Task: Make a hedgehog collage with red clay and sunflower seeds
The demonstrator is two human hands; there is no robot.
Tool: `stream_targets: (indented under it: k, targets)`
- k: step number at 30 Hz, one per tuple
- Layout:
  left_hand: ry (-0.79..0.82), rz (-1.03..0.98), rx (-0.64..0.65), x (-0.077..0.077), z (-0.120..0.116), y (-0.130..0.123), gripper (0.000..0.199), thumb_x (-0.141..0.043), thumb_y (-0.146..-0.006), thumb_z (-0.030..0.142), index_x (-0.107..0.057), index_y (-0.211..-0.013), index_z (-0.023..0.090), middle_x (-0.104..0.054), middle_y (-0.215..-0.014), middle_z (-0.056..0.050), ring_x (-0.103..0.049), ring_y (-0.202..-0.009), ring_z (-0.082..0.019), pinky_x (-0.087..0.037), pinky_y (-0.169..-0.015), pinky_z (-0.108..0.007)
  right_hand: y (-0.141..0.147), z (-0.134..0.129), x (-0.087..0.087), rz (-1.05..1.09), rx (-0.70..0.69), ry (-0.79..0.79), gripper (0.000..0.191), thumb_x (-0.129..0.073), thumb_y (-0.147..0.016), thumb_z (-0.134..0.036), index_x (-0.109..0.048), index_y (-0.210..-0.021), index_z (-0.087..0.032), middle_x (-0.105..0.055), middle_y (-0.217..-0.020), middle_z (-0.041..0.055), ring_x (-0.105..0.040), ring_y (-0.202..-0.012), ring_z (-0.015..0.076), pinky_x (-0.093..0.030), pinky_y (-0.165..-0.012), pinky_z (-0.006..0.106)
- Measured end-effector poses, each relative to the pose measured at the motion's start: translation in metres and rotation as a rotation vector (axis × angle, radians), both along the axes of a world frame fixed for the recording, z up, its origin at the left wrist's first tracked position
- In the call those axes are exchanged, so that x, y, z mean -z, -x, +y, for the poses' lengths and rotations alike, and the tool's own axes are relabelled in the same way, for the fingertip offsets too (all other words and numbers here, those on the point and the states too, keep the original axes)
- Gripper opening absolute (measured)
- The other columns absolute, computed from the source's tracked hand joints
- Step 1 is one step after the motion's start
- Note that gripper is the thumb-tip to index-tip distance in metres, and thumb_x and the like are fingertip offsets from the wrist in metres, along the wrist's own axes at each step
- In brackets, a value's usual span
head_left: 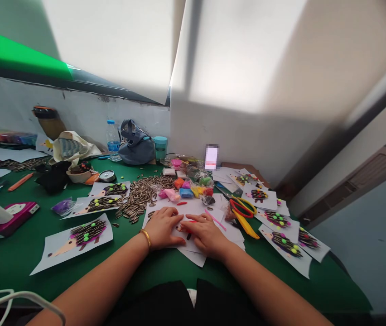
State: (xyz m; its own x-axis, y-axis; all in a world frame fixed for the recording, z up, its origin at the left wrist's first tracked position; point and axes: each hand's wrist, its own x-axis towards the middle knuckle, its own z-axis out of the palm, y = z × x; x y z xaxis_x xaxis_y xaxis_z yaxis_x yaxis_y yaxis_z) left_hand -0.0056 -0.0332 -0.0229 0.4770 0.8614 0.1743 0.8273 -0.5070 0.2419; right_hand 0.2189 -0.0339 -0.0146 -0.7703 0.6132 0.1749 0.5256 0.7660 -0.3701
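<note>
White paper (195, 258) lies on the tabletop (159, 270) beneath both hands, probably pressed there for steadiness. I see the left hand's (166, 227) grip spread, thumb apart from fingers; the right hand (207, 234) bends beside something red (193, 221), its pinch impossible to tell. Seeds (142, 194) are heaped nearby, presumably for easy reach.

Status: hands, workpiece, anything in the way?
Left hand, right hand on white sheets, partly covering them. Seed pile beside left hand; scissors clear of right.
</note>
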Motion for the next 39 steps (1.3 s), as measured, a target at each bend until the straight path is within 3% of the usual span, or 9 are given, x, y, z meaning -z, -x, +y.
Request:
stream_targets:
  k: [11, 16, 21, 26, 39]
  targets:
    - [0.023, -0.016, -0.002, -0.0004, -0.0003, -0.0004, 0.076, -0.072, -0.058, 0.068, -0.059, -0.124, 0.033, -0.054, -0.123, -0.007, -0.046, -0.116, -0.032, -0.036, -0.1, -0.044, -0.002, 0.0029, 0.0071, 0.072, 0.106, -0.033, 0.067, -0.044, -0.075, -0.006, -0.043, -0.139, -0.024, -0.055, -0.137, 0.0067, -0.037, -0.136, 0.0204, -0.02, -0.11, 0.045]
    - [0.013, -0.012, -0.006, 0.0002, 0.0003, -0.0001, 0.079, -0.072, -0.058, 0.068, -0.056, -0.127, 0.033, -0.054, -0.123, -0.007, -0.047, -0.116, -0.032, -0.036, -0.1, -0.045, -0.0022, 0.0032, 0.0073, 0.051, 0.068, -0.014, 0.068, -0.045, -0.074, -0.007, -0.043, -0.14, -0.025, -0.053, -0.139, 0.0062, -0.038, -0.135, 0.0217, -0.021, -0.11, 0.046]
    - [0.017, -0.001, -0.007, -0.0009, -0.0006, 0.0, 0.079, -0.071, -0.059, 0.07, -0.057, -0.127, 0.032, -0.054, -0.124, -0.007, -0.047, -0.117, -0.032, -0.036, -0.1, -0.045, -0.0063, 0.0045, 0.0093, 0.136, 0.14, -0.064, 0.062, -0.044, -0.077, -0.006, -0.048, -0.136, -0.023, -0.062, -0.128, 0.0074, -0.041, -0.133, 0.0215, -0.019, -0.111, 0.047]
    - [0.018, 0.001, -0.004, -0.001, -0.0007, -0.0002, 0.081, -0.072, -0.059, 0.069, -0.055, -0.129, 0.031, -0.054, -0.125, -0.008, -0.047, -0.118, -0.032, -0.036, -0.101, -0.045, -0.0058, 0.0025, 0.0083, 0.086, 0.104, -0.032, 0.068, -0.045, -0.072, -0.005, -0.047, -0.136, -0.025, -0.062, -0.128, 0.0063, -0.042, -0.133, 0.022, -0.016, -0.111, 0.049]
    - [0.008, -0.002, 0.004, -0.002, -0.0005, -0.0008, 0.074, -0.072, -0.059, 0.069, -0.059, -0.122, 0.031, -0.054, -0.122, -0.007, -0.047, -0.115, -0.031, -0.036, -0.099, -0.045, -0.0002, 0.0018, 0.0014, 0.023, 0.145, -0.006, 0.067, -0.043, -0.077, -0.009, -0.04, -0.142, -0.024, -0.054, -0.138, 0.0073, -0.035, -0.137, 0.0203, -0.016, -0.112, 0.046]
